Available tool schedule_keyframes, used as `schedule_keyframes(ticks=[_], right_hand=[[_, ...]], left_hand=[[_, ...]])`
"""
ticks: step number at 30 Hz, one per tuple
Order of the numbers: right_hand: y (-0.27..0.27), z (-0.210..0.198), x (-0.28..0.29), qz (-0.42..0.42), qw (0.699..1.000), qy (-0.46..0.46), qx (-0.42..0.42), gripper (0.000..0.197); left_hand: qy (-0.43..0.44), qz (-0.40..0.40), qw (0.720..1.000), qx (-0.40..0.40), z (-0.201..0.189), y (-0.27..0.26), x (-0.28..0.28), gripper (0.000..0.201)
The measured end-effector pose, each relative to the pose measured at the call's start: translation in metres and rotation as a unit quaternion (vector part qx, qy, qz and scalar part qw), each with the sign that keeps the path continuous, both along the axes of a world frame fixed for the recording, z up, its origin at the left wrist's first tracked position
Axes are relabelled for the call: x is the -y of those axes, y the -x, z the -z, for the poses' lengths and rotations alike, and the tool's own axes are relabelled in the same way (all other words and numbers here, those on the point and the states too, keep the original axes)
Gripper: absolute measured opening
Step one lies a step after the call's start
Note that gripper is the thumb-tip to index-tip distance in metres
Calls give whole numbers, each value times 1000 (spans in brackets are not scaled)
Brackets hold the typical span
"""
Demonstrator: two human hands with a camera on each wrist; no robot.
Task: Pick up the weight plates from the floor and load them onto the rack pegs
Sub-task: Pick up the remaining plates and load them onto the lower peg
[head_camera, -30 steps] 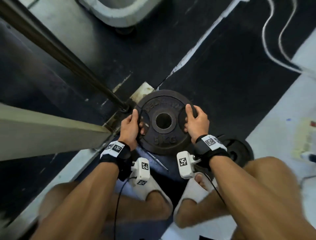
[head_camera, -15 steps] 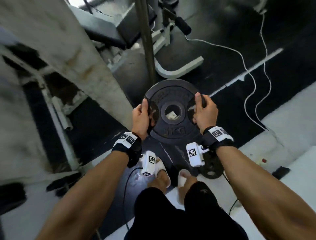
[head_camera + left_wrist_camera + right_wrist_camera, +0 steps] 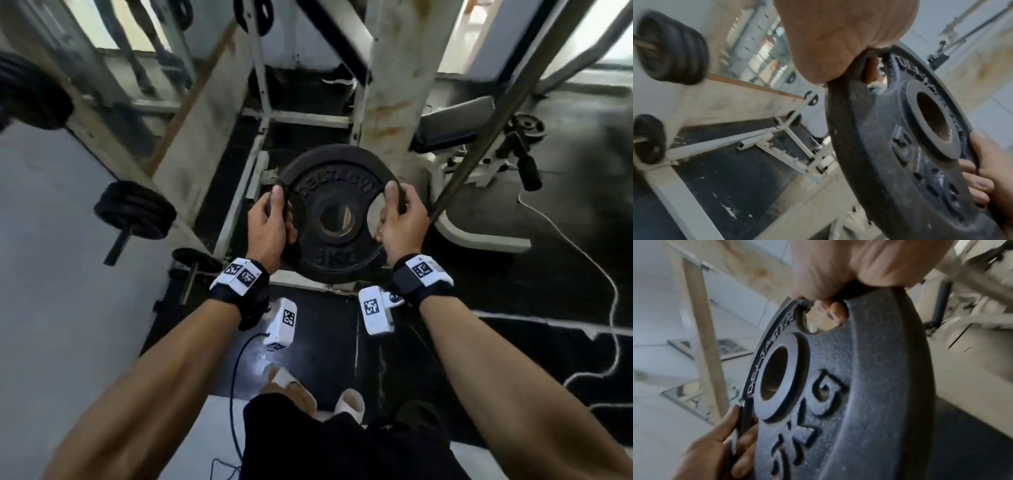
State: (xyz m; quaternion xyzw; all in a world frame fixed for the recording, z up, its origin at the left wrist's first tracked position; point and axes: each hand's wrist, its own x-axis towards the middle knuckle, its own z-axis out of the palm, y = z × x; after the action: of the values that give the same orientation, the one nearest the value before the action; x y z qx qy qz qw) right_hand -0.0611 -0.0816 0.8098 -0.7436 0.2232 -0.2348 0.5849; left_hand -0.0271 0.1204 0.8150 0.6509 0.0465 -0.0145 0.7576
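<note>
With both hands wrapped through its side slots, left hand (image 3: 270, 228) and right hand (image 3: 400, 222), the weight plate (image 3: 334, 250) hangs before the rack upright (image 3: 390, 102): cast iron, rigid, heavy, gritty, best gripped there.

I see a dark grey weight plate (image 3: 337, 240) with raised lettering. Rack frame (image 3: 387, 102) is cream, rust-streaked. Floor (image 3: 513, 284) is black, white-scuffed.

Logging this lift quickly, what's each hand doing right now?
Left hand: closed, holding the weight plate through its left grip hole.
Right hand: closed, holding the same plate through the right grip hole.
</note>
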Motion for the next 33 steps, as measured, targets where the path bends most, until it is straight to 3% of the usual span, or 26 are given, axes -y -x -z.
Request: schedule_keyframes(ticks=[3, 10, 14, 20, 27, 33], right_hand=[[-16, -6, -60, -78, 997, 12, 15, 33], [-45, 8, -229, -225, 974, 23, 10, 45], [-59, 34, -334, -262, 965, 30, -3, 46], [-79, 70, -467, -237, 971, 11, -24, 46], [-97, 123, -525, -206, 976, -18, -66, 46], [-93, 228, -534, -189, 980, -10, -69, 39]], left_hand=[[19, -82, 996, 4, 2, 14, -60, 37], [62, -222, 973, 7, 19, 46, -220, 38], [49, -266, 963, -2, 42, 45, -322, 36], [10, -256, 966, -35, 73, 15, -457, 36], [3, -225, 972, -67, 120, -10, -517, 37], [-3, -220, 973, -61, 223, -14, -527, 36]])
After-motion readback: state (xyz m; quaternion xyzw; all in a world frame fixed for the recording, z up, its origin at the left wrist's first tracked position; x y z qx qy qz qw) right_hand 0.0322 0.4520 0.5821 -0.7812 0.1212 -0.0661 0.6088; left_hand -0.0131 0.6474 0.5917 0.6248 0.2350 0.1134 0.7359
